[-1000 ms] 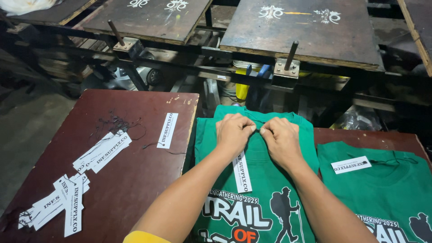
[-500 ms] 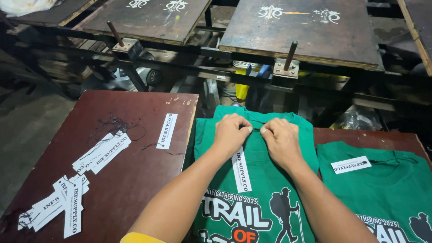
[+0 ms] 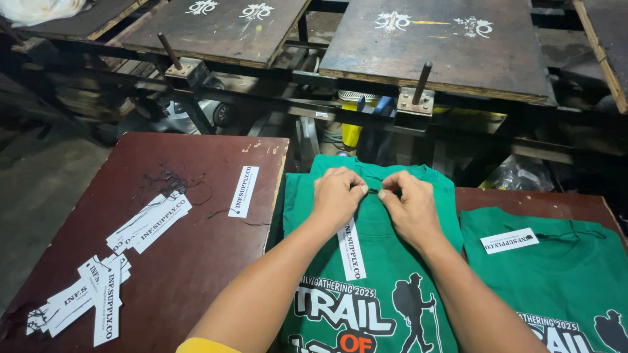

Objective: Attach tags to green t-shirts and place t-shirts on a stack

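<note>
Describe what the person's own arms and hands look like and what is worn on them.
Both forearms are bare, with no gloves, watch or rings to be seen on the left hand or the right hand. A bit of yellow sleeve shows at the bottom edge on the left arm. No sleeve is visible on the right arm.

Two green shirts [image 3: 366, 261] (many tags [image 3: 147, 222]).

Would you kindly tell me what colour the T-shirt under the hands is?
The T-shirt is green with white and orange print, clearest in the head view.
</note>
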